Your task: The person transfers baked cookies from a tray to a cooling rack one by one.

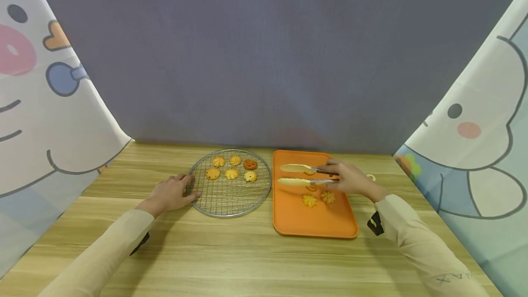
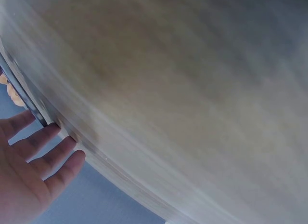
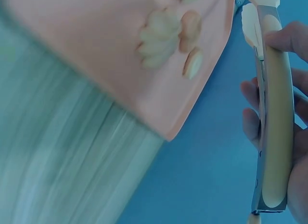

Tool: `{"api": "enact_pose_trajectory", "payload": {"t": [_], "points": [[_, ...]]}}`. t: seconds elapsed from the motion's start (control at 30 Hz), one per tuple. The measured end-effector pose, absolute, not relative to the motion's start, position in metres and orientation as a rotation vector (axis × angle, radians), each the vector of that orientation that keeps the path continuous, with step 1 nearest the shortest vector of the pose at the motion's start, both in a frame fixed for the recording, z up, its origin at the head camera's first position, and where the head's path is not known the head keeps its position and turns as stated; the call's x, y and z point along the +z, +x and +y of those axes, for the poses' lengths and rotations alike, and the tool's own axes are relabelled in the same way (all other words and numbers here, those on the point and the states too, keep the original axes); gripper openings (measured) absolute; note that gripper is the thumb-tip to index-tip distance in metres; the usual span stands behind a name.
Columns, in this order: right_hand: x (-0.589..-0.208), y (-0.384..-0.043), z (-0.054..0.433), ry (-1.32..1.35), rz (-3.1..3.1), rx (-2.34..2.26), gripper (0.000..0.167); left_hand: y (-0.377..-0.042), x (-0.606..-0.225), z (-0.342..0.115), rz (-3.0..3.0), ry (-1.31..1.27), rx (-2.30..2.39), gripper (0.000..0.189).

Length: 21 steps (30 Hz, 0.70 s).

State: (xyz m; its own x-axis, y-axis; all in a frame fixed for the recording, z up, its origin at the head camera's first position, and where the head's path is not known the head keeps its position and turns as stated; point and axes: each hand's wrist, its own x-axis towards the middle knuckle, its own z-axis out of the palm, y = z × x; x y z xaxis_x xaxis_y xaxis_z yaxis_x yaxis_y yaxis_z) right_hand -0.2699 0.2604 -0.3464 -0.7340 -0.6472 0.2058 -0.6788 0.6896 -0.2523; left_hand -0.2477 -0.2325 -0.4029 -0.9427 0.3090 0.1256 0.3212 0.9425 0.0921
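My right hand (image 1: pixel 350 178) grips a pair of tongs (image 1: pixel 294 181) with pale tips and metal arms. The tongs' tips are spread apart above an orange tray (image 1: pixel 315 226). Flower-shaped cookies (image 1: pixel 310 200) lie on the tray, some partly hidden under the tongs and hand. In the right wrist view, fingers and thumb wrap the tongs' cream handle (image 3: pixel 278 123). At the left edge of a round wire rack (image 1: pixel 231 215), my left hand (image 1: pixel 170 194) rests with spread, relaxed fingers touching its rim. Several cookies (image 1: pixel 231 173) of different shapes sit in two rows on the rack's far half.
The wood-grain table (image 1: pixel 214 260) carries both rack and tray, side by side with a narrow gap. A grey panel (image 1: pixel 264 58) rises along the back edge. Cartoon-printed cloths (image 1: pixel 62 118) stand at both sides. A small cream ring (image 1: pixel 371 177) shows beyond the right hand.
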Motion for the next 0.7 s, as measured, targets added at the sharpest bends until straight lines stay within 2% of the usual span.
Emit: {"api": "enact_pose_trajectory", "payload": {"t": [0.7], "points": [[-0.360,-0.254,0.322,1.024,-2.721,0.414,0.046,-0.246,-0.405,-0.233,-2.970,-0.492,-0.153,0.064]]}}
